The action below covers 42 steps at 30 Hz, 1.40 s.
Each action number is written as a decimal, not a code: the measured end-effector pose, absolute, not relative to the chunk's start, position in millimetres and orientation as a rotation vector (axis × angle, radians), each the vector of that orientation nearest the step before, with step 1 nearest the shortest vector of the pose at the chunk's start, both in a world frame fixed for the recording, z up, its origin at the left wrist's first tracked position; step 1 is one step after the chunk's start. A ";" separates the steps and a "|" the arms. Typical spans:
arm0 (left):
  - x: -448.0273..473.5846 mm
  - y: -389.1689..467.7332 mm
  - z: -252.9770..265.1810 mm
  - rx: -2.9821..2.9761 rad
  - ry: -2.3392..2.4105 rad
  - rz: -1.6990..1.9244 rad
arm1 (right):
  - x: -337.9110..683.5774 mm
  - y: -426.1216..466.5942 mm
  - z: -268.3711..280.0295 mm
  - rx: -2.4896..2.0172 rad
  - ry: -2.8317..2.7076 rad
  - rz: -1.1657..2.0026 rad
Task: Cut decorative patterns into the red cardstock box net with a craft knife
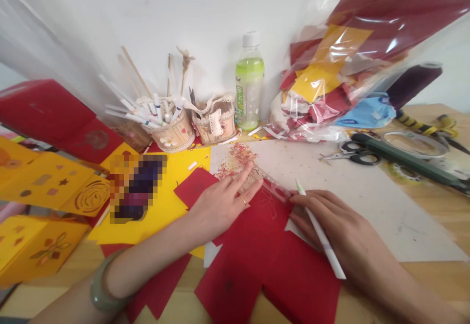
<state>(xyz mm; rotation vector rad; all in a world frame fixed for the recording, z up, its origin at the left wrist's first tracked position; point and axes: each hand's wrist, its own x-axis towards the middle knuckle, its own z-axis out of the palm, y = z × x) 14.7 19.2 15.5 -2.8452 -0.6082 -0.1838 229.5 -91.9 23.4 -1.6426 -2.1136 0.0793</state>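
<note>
My left hand (220,206) lies with its fingers stretched out over a clear plastic strip, perhaps a ruler or stencil (276,188), and the red paper (235,265) beneath it. A gold ring and a green bangle are on that hand and arm. Faint outlines show on the paper between my hands. In my right hand (341,226) is a white pen (323,241) with a pale green end, slanting across the fingers. The right fingertips are at the strip's near end; whether they touch it I cannot tell. Beyond my left fingertips lies a pile of red and yellow shavings (238,160).
A white board (382,216) lies under the red paper. Black-handled scissors (362,156) and a dark green cutter (414,162) lie right. Behind stand a green drink bottle (249,86), pen baskets (172,133) and a scrap bag (319,99). Decorated yellow cards (55,179) stand left.
</note>
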 end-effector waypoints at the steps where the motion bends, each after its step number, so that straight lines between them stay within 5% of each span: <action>1: 15.2 18.8 14.7 -2.863 -0.637 -0.209 | 232.4 -90.6 24.5 -1.654 -2.091 0.076; 7: 6.0 28.1 26.5 -3.236 -0.737 -0.389 | 259.0 -92.8 32.6 -1.840 -1.780 0.166; 13: -9.9 42.7 62.0 -3.462 -0.805 0.177 | 274.8 -107.9 33.6 -1.932 -1.598 0.218; 18: 4.8 48.8 68.3 -3.332 -0.872 0.310 | 275.5 -114.1 41.6 -1.895 -1.597 0.235; 35: 34.1 -32.4 50.6 -3.052 -1.655 -0.482 | 239.7 -104.7 50.8 -1.685 -1.807 0.166; 42: 24.5 -37.7 46.5 -3.081 -1.371 -0.411 | 231.3 -76.6 35.5 -1.646 -2.070 0.131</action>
